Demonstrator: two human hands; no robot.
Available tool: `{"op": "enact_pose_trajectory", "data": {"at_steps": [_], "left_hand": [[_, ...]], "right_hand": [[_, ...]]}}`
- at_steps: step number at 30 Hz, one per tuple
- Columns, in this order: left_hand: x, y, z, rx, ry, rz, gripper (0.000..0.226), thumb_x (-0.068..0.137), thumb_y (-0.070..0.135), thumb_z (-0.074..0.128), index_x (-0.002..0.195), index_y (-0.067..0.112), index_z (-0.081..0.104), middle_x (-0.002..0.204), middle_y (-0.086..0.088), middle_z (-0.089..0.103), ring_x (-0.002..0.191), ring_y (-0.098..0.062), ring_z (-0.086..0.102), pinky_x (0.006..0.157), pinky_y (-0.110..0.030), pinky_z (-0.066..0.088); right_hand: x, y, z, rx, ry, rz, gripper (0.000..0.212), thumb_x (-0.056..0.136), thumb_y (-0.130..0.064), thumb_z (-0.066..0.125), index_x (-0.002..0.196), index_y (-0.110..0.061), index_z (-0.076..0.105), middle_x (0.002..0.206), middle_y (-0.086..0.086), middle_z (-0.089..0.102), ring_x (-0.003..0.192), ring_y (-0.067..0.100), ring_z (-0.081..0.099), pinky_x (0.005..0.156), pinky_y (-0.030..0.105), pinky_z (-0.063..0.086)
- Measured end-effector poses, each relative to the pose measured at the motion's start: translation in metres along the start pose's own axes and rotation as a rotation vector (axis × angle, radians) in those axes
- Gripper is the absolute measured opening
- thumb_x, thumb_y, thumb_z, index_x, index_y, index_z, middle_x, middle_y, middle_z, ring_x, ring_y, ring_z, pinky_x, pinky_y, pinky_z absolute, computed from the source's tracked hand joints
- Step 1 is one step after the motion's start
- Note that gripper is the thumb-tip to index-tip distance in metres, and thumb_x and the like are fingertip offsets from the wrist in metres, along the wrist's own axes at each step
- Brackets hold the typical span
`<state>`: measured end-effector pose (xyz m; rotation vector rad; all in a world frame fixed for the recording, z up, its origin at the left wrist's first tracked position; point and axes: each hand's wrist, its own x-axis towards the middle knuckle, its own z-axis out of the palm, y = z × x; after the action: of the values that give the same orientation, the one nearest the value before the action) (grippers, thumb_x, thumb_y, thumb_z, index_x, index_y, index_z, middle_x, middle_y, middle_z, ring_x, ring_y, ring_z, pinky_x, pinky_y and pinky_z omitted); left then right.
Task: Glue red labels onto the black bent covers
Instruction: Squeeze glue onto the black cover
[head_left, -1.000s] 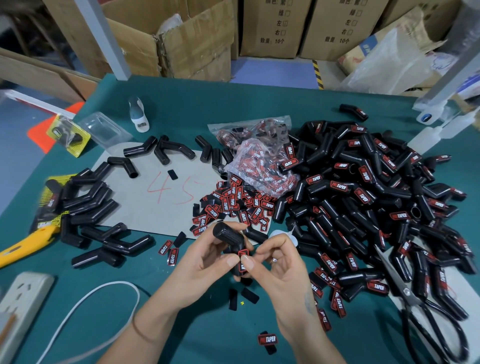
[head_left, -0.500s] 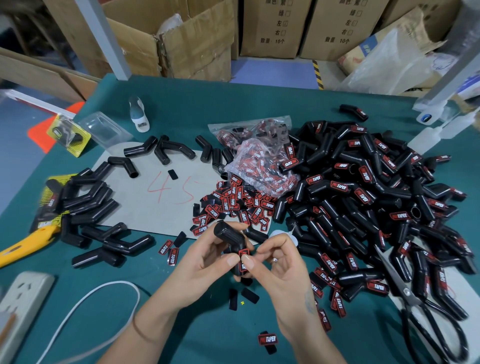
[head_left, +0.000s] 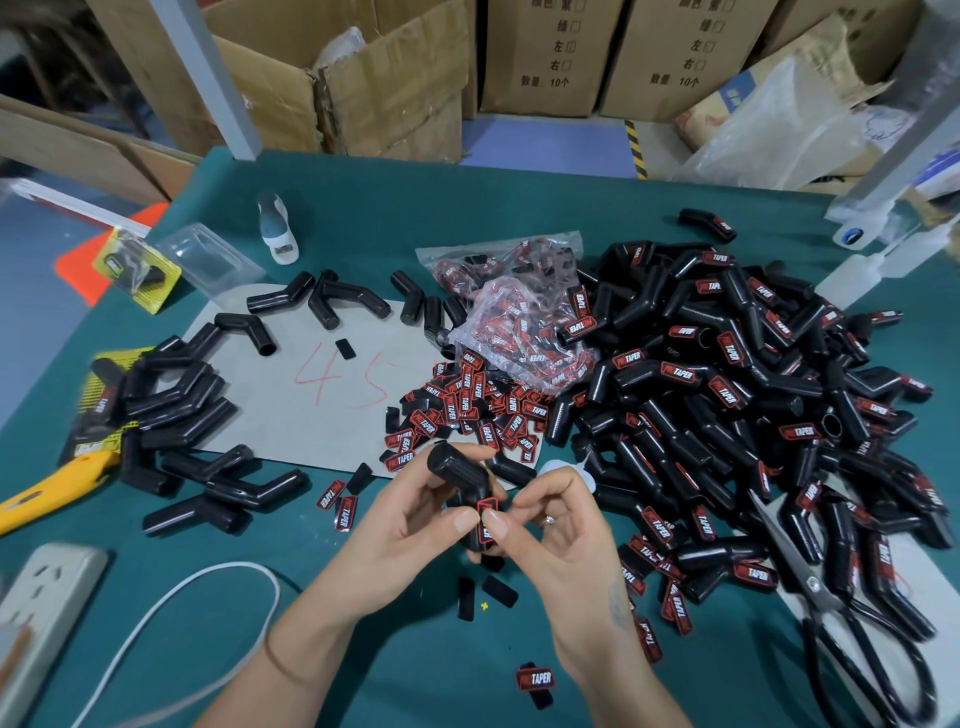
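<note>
Pressing a red label (head_left: 487, 522) down onto a black bent cover (head_left: 464, 480) is the step we are judging to be in hand, just below the middle of the frame. Our left hand (head_left: 410, 525) is curling around the cover, thumb tip on its lower arm, while our right hand (head_left: 558, 530) is pinching the label against that same arm with thumb and forefinger. The cover is looking glossy, ribbed near its capped upper end and angled at the elbow; the label is sitting lengthwise along the lower arm, partly hidden by our thumbs.

Next we are probably needing to rub the label flat, checking its edges are seated, then dropping the piece onto the finished pile (head_left: 727, 395) filling the right of the frame. Loose labels (head_left: 467, 410) are lying just above our hands, and bare covers (head_left: 176, 410) are waiting at the left on the tabletop (head_left: 415, 218).
</note>
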<state>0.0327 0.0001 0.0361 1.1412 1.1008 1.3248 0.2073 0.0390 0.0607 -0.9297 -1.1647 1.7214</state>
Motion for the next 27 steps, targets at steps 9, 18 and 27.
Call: {"op": "enact_pose_trajectory", "data": {"at_steps": [9, 18, 27], "left_hand": [[-0.0002, 0.0001, 0.001, 0.002, -0.003, 0.002, 0.043, 0.098, 0.022, 0.064, 0.139, 0.034, 0.061, 0.125, -0.015, 0.061, 0.119, -0.02, 0.063, 0.094, -0.031, 0.055], [-0.0001, 0.0015, 0.0039, -0.032, -0.001, 0.019, 0.043, 0.098, 0.02, 0.064, 0.138, 0.034, 0.061, 0.122, -0.015, 0.06, 0.112, -0.018, 0.062, 0.086, -0.029, 0.057], [0.0031, 0.0007, 0.008, -0.299, 0.205, 0.063, 0.041, 0.098, 0.026, 0.074, 0.136, 0.018, 0.06, 0.125, -0.015, 0.069, 0.115, -0.037, 0.069, 0.099, -0.045, 0.055]], "right_hand": [[0.0005, 0.0, -0.0011, -0.021, 0.014, -0.001, 0.021, 0.081, -0.008, 0.081, 0.086, -0.021, 0.065, 0.079, 0.001, 0.061, 0.073, 0.023, 0.07, 0.071, 0.033, 0.061], [-0.0006, 0.0019, -0.0012, -0.023, 0.012, 0.005, 0.021, 0.083, -0.009, 0.082, 0.088, -0.021, 0.066, 0.081, 0.007, 0.062, 0.076, 0.024, 0.071, 0.072, 0.033, 0.061], [-0.0065, 0.0009, -0.0012, -0.119, 0.05, -0.072, 0.016, 0.086, -0.034, 0.079, 0.095, -0.027, 0.067, 0.088, -0.005, 0.063, 0.082, 0.017, 0.069, 0.079, 0.029, 0.059]]}}
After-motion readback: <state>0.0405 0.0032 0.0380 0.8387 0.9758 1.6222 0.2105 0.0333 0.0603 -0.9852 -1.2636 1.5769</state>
